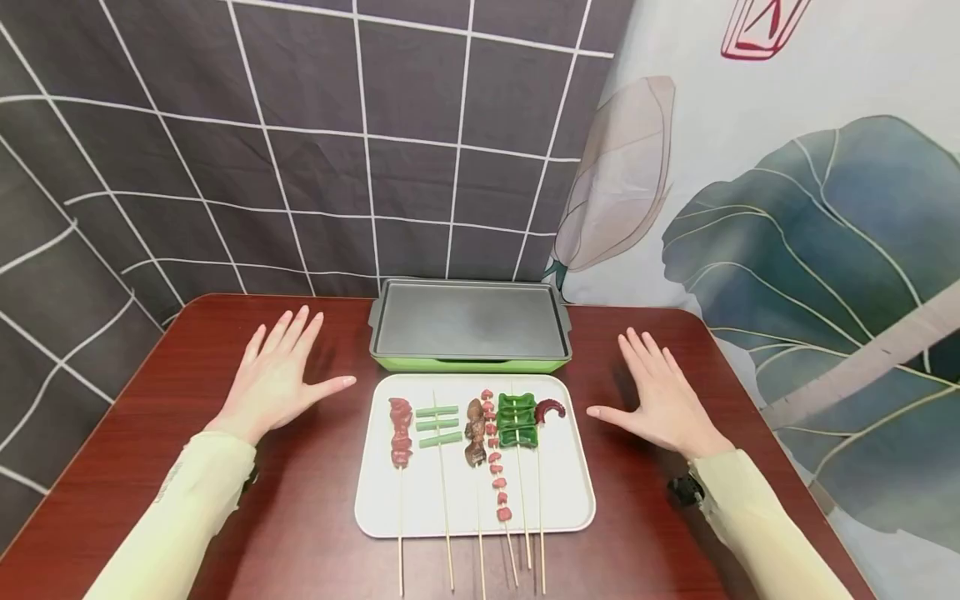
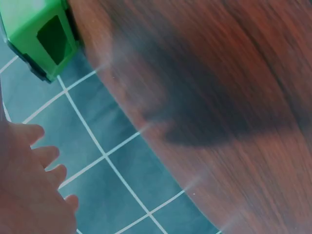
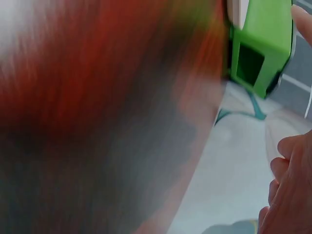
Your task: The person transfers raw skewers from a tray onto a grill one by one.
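We see reddish-brown, wood-grained table [image 1: 300, 500], far corners rounded; directly on it we note white tray [image 1: 570, 500], dark-topped green griddle [image 1: 471, 325] just behind, near far edge.

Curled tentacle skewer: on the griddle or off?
Off: in the head view, the tentacle skewer lies on the white tray, which sits in front of the griddle.

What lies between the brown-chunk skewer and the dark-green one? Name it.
A skewer of small red pieces lies between them, as the head view shows.
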{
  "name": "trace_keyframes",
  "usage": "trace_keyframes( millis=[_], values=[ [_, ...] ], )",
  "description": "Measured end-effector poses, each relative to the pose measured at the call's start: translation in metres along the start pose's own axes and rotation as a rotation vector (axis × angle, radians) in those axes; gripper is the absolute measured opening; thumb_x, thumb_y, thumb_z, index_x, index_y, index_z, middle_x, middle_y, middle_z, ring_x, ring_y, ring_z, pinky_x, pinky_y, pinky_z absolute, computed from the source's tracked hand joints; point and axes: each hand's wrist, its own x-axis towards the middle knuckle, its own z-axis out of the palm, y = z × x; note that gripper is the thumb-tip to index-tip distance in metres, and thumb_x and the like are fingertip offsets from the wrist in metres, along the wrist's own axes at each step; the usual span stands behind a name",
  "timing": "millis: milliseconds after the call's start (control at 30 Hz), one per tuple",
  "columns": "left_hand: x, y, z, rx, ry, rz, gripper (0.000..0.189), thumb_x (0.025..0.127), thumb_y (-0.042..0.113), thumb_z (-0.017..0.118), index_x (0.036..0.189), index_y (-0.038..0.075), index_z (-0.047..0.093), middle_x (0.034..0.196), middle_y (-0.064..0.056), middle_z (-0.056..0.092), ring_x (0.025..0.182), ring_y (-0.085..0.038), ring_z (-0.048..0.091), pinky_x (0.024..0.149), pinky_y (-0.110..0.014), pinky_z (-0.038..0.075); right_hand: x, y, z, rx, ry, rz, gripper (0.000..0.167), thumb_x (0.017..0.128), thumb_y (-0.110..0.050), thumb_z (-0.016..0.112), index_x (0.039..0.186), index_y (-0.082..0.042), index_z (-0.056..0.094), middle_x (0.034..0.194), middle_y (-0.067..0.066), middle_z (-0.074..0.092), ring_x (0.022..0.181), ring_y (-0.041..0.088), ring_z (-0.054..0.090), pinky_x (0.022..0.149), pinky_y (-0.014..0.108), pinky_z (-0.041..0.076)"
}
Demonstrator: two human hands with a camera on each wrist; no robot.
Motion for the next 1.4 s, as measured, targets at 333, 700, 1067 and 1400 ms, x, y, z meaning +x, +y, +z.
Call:
trace_keyframes(
  millis=[333,700,1067,1400],
  values=[
    [-0.012,0.012,-0.002,-0.018,0.019,0.025,0.108,0.085,0.077,0.061,0.158,0.002,0.032,0.162,-0.023,0.029,0.149,-0.041,0.019,0.122,-0.059,0.007,-0.014,-0.029,0.002,0.016,0.003,-0.084,0.122,0.078,-0.078,0.068,0.160,0.000,0.023,0.165,0.019,0.020,0.152,0.037,0.013,0.125,0.053,0.012],
    [-0.045,0.047,0.007,-0.111,0.031,0.083,0.103,0.085,0.071,0.067,0.155,0.001,0.037,0.156,-0.023,0.039,0.146,-0.043,0.027,0.122,-0.057,0.017,-0.038,-0.055,0.007,0.061,-0.041,-0.148,0.129,0.075,-0.080,0.070,0.162,-0.002,0.016,0.167,0.016,0.016,0.151,0.036,0.019,0.124,0.048,0.019],
    [-0.096,0.101,0.004,-0.236,0.003,0.105,0.085,0.084,0.046,0.082,0.147,0.000,0.049,0.145,-0.018,0.054,0.135,-0.042,0.045,0.109,-0.063,0.039,-0.055,-0.071,0.016,0.054,-0.110,-0.156,0.134,0.071,-0.086,0.066,0.159,0.004,0.019,0.165,0.023,0.016,0.151,0.041,0.015,0.125,0.045,0.014],
    [-0.122,0.129,0.003,-0.284,-0.047,0.067,0.074,0.085,0.047,0.081,0.139,0.003,0.059,0.136,-0.009,0.062,0.128,-0.033,0.054,0.107,-0.054,0.044,-0.068,-0.087,0.023,0.033,-0.157,-0.186,0.133,0.072,-0.089,0.061,0.158,0.005,0.024,0.166,0.022,0.016,0.151,0.039,0.015,0.122,0.055,0.019]
  ],
)
